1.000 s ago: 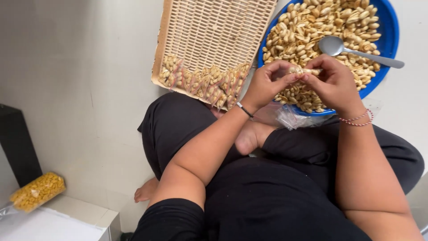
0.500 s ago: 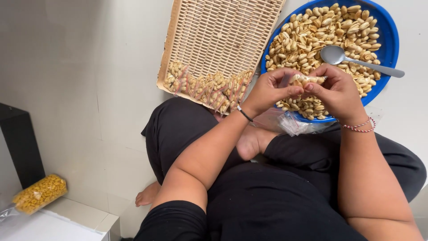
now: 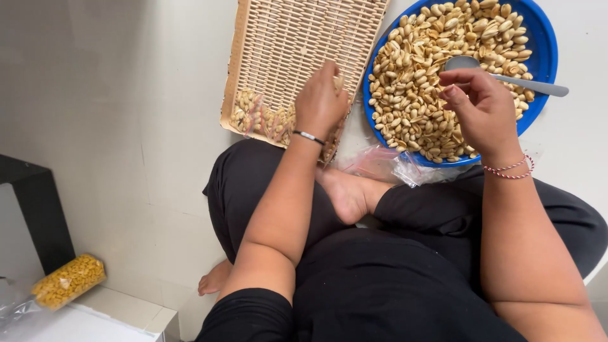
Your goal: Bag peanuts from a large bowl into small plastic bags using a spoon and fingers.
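Observation:
My left hand (image 3: 321, 101) hangs over the near edge of a woven wicker tray (image 3: 297, 38), fingers curled down at the pile of shelled nuts (image 3: 259, 119) there; what it holds is hidden. My right hand (image 3: 478, 107) hovers above a blue bowl (image 3: 543, 44) full of peanuts in their shells (image 3: 418, 95), fingers bent, thumb and forefinger close together, nothing clearly between them. A metal spoon (image 3: 506, 73) rests in the bowl just beyond that hand.
I sit cross-legged on a pale floor in black clothes, a bare foot (image 3: 351, 193) under my arms. Clear plastic bags (image 3: 392, 166) lie by the bowl's near rim. A tube-shaped bag of yellow kernels (image 3: 66, 282) and a dark furniture leg (image 3: 38, 212) are at the left.
Both hands were together over the bowl's left rim, working one peanut. Now they have parted: the left hand moved left over the tray, the right stayed above the bowl.

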